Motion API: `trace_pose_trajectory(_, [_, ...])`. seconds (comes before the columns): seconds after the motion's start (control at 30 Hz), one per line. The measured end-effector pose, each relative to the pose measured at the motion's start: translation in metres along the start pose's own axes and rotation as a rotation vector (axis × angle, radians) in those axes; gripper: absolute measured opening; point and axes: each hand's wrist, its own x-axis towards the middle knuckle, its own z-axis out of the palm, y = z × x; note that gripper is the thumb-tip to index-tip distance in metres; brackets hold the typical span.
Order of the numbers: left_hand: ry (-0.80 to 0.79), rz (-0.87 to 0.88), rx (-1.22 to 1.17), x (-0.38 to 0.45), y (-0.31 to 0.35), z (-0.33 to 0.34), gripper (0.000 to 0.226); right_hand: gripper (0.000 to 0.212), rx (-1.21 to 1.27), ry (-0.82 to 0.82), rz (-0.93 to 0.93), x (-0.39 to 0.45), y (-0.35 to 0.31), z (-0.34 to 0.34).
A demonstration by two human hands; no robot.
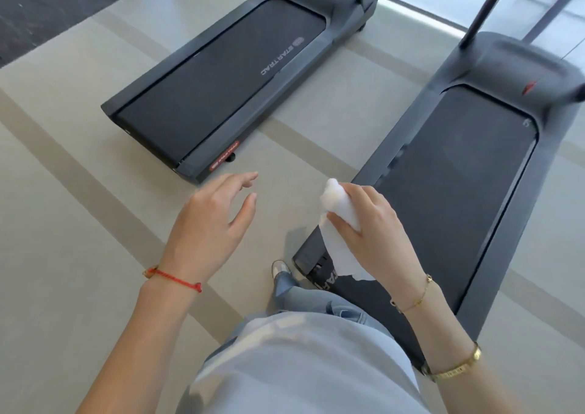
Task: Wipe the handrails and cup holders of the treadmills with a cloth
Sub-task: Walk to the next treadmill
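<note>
Presently, a white cloth (335,223) is gripped in the right hand (364,226), fingers curled round its bunched upper part; the loose lower part hangs free below the palm. The cloth is held in the air just above the rear corner of the near treadmill (443,192), touching no surface. It is judged light, soft and limp, so it is expected to fold round a rail readily and to need a full-hand grip on a wadded pad rather than a pinch at an edge, lest the tail drag. It appears thin, plain white, crumpled at the top and ragged along the hanging edge; whether it is damp cannot be told.

The left hand (215,220) is held open, fingers spread and relaxed, nothing in it, to the left of the near treadmill over the floor (63,192). A second treadmill (221,81) lies well apart, beyond that hand. Handrails and cup holders are not clearly shown; only dark uprights are seen at the far end of the near treadmill. Wiping is judged not yet begun here.
</note>
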Motion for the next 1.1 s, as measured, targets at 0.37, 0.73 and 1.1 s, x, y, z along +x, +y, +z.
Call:
trace_pose_trajectory(0.37, [-0.081, 0.118, -0.054, 0.180, -0.063, -0.019, 0.029, 0.037, 0.036, 0.103, 0.116, 0.152, -0.029, 0.003])
trace_pose_trajectory(0.73, [-0.216, 0.298, -0.057, 0.392, -0.117, -0.028, 0.031, 0.037, 0.053, 0.251, 0.284, 0.328, -0.045, 0.021])
trace_pose_trajectory(1.1, [-0.377, 0.497, -0.052, 0.568, -0.127, -0.018, 0.034, 0.038, 0.033, 0.386, 0.437, 0.456, -0.048, 0.017])
